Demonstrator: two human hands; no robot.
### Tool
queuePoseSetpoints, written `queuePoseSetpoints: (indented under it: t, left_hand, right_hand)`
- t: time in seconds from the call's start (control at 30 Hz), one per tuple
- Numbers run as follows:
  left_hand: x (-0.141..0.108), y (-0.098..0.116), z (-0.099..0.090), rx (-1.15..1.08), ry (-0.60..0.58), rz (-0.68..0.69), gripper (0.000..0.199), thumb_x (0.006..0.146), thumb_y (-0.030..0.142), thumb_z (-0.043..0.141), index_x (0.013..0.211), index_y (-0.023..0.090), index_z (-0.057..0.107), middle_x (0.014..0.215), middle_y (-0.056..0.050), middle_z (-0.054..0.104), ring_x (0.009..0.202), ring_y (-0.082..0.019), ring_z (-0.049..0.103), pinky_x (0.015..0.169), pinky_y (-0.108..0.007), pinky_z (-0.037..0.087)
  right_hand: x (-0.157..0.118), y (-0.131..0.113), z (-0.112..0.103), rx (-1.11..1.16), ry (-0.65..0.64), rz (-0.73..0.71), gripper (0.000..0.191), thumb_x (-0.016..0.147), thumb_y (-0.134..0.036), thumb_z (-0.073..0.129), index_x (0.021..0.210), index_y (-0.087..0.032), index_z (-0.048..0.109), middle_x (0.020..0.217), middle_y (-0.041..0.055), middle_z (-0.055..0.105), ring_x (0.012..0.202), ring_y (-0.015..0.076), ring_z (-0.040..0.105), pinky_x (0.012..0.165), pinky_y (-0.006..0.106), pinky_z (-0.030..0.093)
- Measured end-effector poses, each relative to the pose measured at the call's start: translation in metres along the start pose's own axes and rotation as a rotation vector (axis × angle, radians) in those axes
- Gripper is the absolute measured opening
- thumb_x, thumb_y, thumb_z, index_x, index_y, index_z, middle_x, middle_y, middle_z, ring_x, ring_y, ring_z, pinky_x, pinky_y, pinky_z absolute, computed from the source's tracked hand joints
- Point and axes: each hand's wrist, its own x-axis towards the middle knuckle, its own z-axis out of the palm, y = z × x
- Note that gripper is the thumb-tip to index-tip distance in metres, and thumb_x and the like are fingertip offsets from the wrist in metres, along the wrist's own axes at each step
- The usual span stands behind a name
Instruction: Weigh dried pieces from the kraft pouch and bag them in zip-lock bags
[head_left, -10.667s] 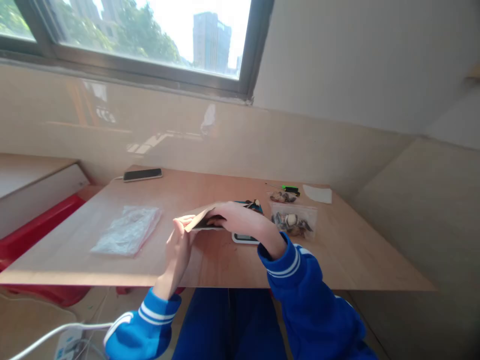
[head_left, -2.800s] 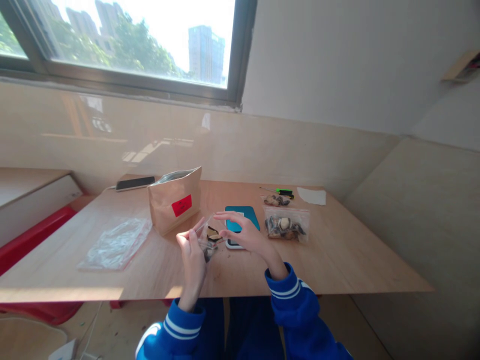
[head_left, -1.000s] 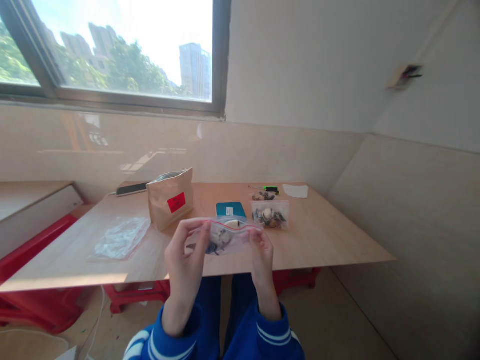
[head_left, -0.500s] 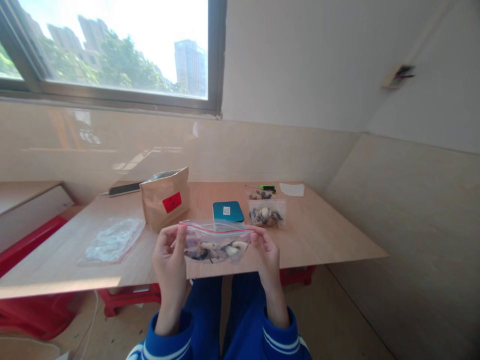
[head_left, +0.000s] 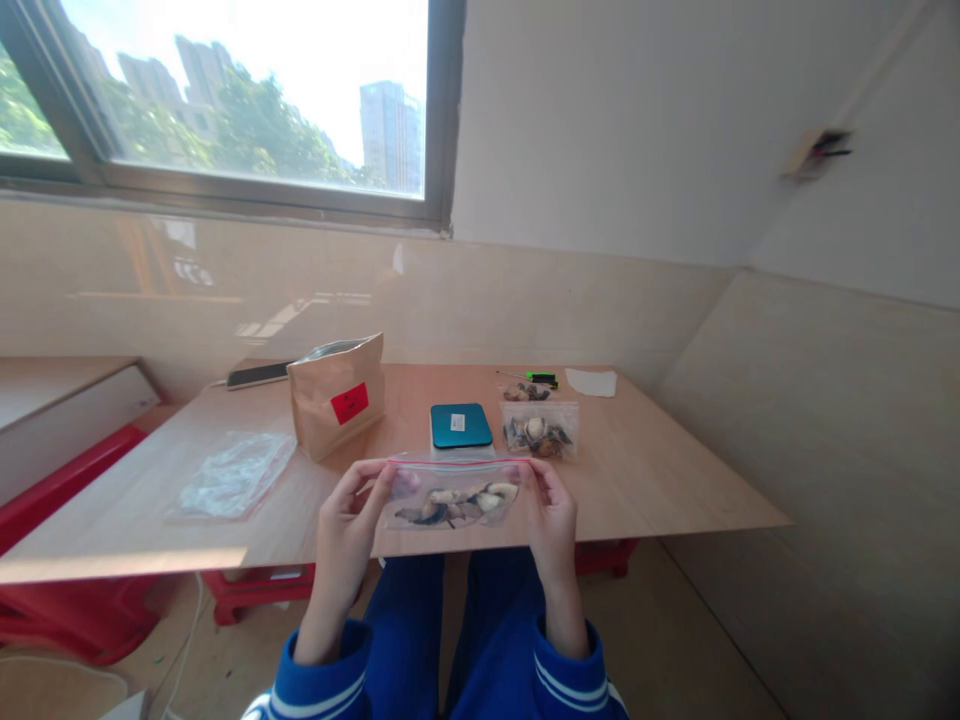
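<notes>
Wooden table [head_left: 652, 490] — zip bag [head_left: 454, 503] taut between both hands [head_left: 349, 520] [head_left: 551, 515].

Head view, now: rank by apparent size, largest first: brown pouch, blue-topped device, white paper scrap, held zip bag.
1. Brown pouch and zip bag: too close to rank; the bag also sits nearer the camera.
2. Blue-topped device
3. White paper scrap

From just behind the near edge of the desk [head_left: 660, 480], a head-worn camera faces forward and down toward a wall [head_left: 555, 310] and window [head_left: 270, 120]. The left hand [head_left: 349, 520] and right hand [head_left: 551, 515] appear closer than the desk's far edge.
</notes>
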Motion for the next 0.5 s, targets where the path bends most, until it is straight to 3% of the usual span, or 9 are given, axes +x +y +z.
queuePoseSetpoints:
  t: [0.2, 0.5]
  left_hand:
    - [-0.0032, 0.0017, 0.0082, -0.016, 0.135, 0.026, 0.029, 0.079, 0.045, 0.067, 0.083, 0.016, 0.062, 0.070, -0.002, 0.070, 0.066, -0.016, 0.067, 0.061, -0.024, 0.055]
    - [-0.0065, 0.0038, 0.0064, 0.050, 0.212, 0.056, 0.027, 0.078, 0.043, 0.067, 0.082, 0.017, 0.062, 0.066, 0.000, 0.067, 0.061, -0.014, 0.064, 0.057, -0.024, 0.053]
  right_hand:
    - [-0.0011, 0.0028, -0.0060, -0.023, -0.145, -0.074, 0.033, 0.085, -0.050, 0.058, 0.088, -0.019, 0.067, 0.082, 0.0072, 0.076, 0.080, 0.0220, 0.072, 0.074, 0.032, 0.057]
    - [-0.0067, -0.0031, -0.0003, -0.086, -0.027, -0.209, 0.023, 0.086, -0.039, 0.060, 0.080, -0.019, 0.066, 0.076, 0.0042, 0.072, 0.075, 0.0184, 0.068, 0.074, 0.029, 0.054]
